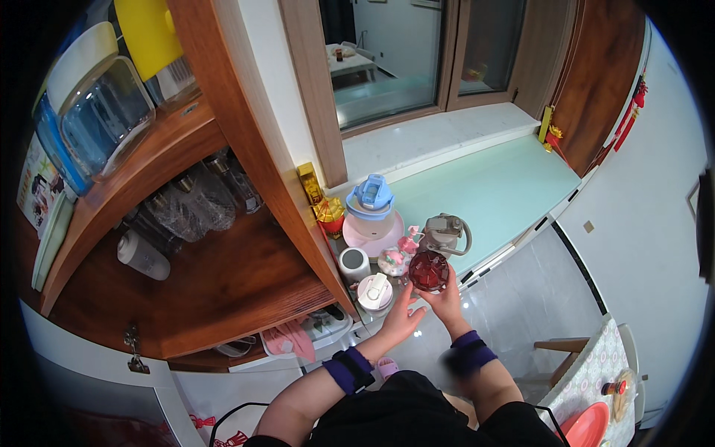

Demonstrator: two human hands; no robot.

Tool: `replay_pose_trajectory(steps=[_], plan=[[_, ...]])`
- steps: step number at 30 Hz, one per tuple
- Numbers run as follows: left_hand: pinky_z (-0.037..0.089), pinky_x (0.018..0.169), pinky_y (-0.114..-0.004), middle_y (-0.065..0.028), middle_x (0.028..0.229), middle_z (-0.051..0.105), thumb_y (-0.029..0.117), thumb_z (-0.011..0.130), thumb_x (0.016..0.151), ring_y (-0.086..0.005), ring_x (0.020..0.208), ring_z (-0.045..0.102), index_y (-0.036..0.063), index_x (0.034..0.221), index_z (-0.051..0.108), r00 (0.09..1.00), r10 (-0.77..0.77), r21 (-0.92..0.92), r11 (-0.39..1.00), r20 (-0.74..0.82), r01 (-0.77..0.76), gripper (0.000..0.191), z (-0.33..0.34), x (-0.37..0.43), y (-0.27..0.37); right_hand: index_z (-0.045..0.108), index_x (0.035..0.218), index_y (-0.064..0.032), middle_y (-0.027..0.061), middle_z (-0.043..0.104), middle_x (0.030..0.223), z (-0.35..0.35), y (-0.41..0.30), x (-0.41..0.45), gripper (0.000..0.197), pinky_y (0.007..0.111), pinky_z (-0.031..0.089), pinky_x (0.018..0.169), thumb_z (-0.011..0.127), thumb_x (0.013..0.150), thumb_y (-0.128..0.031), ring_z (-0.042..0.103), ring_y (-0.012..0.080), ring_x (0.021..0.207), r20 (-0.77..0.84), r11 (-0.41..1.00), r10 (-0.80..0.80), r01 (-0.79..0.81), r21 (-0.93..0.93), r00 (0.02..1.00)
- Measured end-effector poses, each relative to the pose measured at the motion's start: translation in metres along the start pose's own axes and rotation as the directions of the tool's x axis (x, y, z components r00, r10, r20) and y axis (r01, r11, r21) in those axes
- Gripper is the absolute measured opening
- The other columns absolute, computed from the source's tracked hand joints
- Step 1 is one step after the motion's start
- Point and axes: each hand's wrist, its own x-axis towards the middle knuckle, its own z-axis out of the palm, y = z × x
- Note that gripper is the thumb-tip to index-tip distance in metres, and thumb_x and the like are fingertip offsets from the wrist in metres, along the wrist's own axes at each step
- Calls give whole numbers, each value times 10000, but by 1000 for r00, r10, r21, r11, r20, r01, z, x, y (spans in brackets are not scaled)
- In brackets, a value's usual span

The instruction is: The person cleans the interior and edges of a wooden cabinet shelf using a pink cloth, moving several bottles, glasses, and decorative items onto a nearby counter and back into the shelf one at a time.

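Note:
A dark red faceted cup (429, 271), seen from above, is held in my right hand (446, 304) at the near edge of the counter. My left hand (400, 318) is just left of it, fingers apart; whether its fingertips touch the cup I cannot tell. Close by on the left stands a tumbler with a white flip lid (374, 292), and behind that a white cylindrical container with a grey top (354, 264). A pink-and-white figured cup (394, 260) and a grey-brown bottle with a carry loop (444, 232) stand behind the red cup.
A blue-lidded bottle (371, 204) stands over a pink round base (352, 232). To the left, an open wooden cabinet (240, 290) holds wrapped glass bottles (192, 209) and a pale tumbler (142, 257). A pale green countertop (480, 179) runs right under the window; a patterned table (581, 385) is at lower right.

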Motion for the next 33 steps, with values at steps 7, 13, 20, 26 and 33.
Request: replay_pose_trajectory(steps=[7,13,20,26,33], plan=[[475,803,-292,-169,1375,262,108,601,810,-230,1146,456,3,1376,123,1000,7,-24,1000,-25,-7,748,-2,-2,4,281,1270,-12,141,492,1172,3,-16,-1,883,322,462,849,815,586,-170,521,230,1057,-16,999,28,-29,-39,999],[471,786,-284,-162,1372,283,113,599,813,-225,1117,490,16,1381,127,999,-31,-17,999,-10,31,745,-6,-6,10,274,1277,-13,143,473,1190,1,-10,-2,879,329,457,859,809,592,-144,502,230,1083,17,995,-2,4,-104,1000],[470,783,-283,-144,1384,278,110,596,816,-216,1094,506,35,1382,146,999,-34,-51,998,24,35,727,-9,-18,10,233,1332,-69,112,426,1244,1,0,-9,939,372,445,877,806,588,-114,462,217,1123,64,995,62,-67,71,996],[458,807,-281,-128,1343,350,106,560,839,-184,1066,517,44,1360,230,972,-193,-75,976,131,204,620,-21,-39,32,226,1339,-112,114,418,1242,-14,-3,-21,932,373,463,835,786,594,-89,464,214,1111,59,983,157,-151,-103,986],[429,842,-260,-85,1186,519,53,488,863,-140,988,537,30,1257,403,977,-24,-155,986,212,58,405,-58,-82,64,489,1158,-38,98,584,1004,-30,-53,-40,491,292,492,756,702,722,-105,592,179,861,418,916,368,-247,-315,831]])
